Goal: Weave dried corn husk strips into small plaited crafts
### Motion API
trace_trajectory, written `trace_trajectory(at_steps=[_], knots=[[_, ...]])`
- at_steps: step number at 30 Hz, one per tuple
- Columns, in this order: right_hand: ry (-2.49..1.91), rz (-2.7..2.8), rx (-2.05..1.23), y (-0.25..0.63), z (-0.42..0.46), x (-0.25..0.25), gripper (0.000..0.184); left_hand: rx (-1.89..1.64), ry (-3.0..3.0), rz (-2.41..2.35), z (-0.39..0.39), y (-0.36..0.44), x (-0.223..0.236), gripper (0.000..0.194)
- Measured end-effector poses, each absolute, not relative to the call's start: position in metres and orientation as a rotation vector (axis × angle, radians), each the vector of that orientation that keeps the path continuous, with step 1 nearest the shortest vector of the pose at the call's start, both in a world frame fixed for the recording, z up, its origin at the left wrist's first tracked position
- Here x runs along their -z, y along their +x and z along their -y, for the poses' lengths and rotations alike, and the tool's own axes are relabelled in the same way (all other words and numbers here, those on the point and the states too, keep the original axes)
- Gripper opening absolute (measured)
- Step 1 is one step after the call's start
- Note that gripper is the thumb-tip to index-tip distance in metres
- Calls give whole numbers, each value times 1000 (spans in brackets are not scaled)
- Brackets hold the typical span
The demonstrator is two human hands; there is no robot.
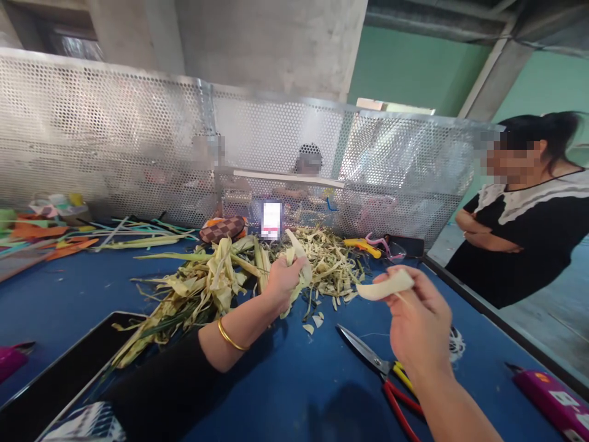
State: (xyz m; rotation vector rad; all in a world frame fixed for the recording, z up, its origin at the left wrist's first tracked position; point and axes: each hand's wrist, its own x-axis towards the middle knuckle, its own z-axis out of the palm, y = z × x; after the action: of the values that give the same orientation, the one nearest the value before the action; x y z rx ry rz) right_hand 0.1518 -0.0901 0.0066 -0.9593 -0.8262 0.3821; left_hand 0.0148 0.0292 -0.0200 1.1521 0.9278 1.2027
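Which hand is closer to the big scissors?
The right hand. It's just above the scissors' handles; the left hand is farther off, beyond the blades and to the left.

Matt, papery husks [221, 273]; glossy metal scissor blades [363, 348].

Scissors [368, 353] before the husk pile [216, 276]

We see a blue tabletop [285, 393] bearing corn husks [221, 276] beside a heap of husk scraps [329, 261], with open shears [368, 353] nearer us. A black tray [69, 368] lies at left, a magenta tool [552, 399] at right, and a checked pouch [223, 230] near the perforated barrier.
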Motion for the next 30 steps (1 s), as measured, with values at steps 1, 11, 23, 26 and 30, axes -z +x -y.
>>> trace_trajectory(at_steps=[1, 11, 23, 26, 30], knots=[[-1068, 886, -516, 153, 90, -3, 11, -1180, 1155, -908, -26, 15, 16, 25], [-1412, 1874, -989, 160, 97, 15, 19, -949, 1075, -748, 0, 17, 2, 19], [-1226, 1146, -554, 176, 88, -1, 16, -570, 1680, -682, 36, 18, 1, 15], [-1196, 1132, -639, 172, 89, -1, 14, -559, 1618, -610, 35, 17, -1, 12], [-1230, 1210, -672, 167, 90, -1, 14, -631, 1609, -572, 34, 18, 1, 16]])
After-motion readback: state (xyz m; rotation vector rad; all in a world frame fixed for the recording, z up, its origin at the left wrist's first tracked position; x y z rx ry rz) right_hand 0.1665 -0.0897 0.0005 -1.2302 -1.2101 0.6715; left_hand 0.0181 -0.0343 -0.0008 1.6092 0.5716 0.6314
